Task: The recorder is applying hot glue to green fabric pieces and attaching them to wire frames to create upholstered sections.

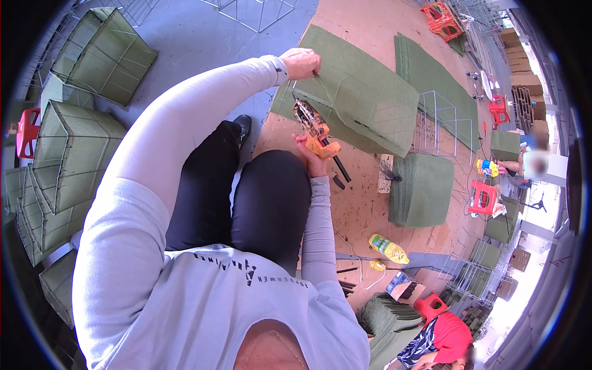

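My right hand is wrapped round the handle of an orange glue gun, its body smeared dark. A black glue stick sticks out of the gun's back end. The nozzle points up toward the edge of a green felt panel. At the panel's far left corner, my left hand is closed on the edge, fingers pinched together. The panel lies bent over what looks like a thin wire frame, mostly hidden under it. Whether the nozzle touches the felt, I cannot tell.
Green felt-covered wire baskets stand at left. On the brown board are a felt stack, a long felt pile, a bare wire frame and a yellow bottle. A person in red sits at lower right.
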Demonstrator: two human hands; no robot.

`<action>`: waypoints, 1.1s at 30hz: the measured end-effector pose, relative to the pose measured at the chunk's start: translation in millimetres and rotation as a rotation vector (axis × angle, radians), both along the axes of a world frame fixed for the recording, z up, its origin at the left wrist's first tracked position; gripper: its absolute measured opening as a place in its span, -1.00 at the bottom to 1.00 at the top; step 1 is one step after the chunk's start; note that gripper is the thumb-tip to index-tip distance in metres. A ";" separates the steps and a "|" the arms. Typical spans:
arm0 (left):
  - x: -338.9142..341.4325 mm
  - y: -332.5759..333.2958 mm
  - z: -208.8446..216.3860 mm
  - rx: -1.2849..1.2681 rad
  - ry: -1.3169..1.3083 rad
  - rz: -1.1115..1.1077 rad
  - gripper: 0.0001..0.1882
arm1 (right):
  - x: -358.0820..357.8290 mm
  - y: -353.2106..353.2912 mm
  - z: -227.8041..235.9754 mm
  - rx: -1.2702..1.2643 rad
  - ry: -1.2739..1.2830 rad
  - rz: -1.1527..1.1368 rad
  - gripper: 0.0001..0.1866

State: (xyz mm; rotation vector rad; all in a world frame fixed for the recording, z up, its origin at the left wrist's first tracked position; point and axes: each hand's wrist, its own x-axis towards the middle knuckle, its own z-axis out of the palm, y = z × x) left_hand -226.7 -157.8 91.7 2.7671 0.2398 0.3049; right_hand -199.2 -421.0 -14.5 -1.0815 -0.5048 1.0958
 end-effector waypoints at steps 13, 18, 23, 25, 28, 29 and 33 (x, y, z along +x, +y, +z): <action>1.8 -1.2 5.3 -0.019 0.013 0.023 -0.84 | 0.3 11.9 -10.5 -0.058 -0.052 -0.018 -0.87; 3.4 -0.5 5.7 -0.022 0.088 0.052 -0.83 | 1.9 13.9 -13.9 -0.051 -0.082 -0.024 -0.87; 1.2 0.5 4.7 -0.024 0.043 0.042 -0.84 | -0.6 11.7 -9.0 -0.061 -0.044 -0.075 -0.88; 0.8 1.4 4.2 -0.022 0.042 0.043 -0.84 | 0.4 10.2 -6.3 -0.069 -0.044 -0.084 -0.88; 1.9 0.9 4.4 -0.018 0.052 0.042 -0.84 | 3.2 7.9 -5.3 -0.071 -0.043 -0.081 -0.89; 2.4 0.6 4.7 -0.021 0.053 0.041 -0.84 | 4.0 7.0 -5.6 -0.065 -0.043 -0.066 -0.89; 2.2 1.1 3.3 -0.030 0.038 0.060 -0.84 | 1.9 6.9 -3.1 -0.074 -0.047 -0.089 -0.89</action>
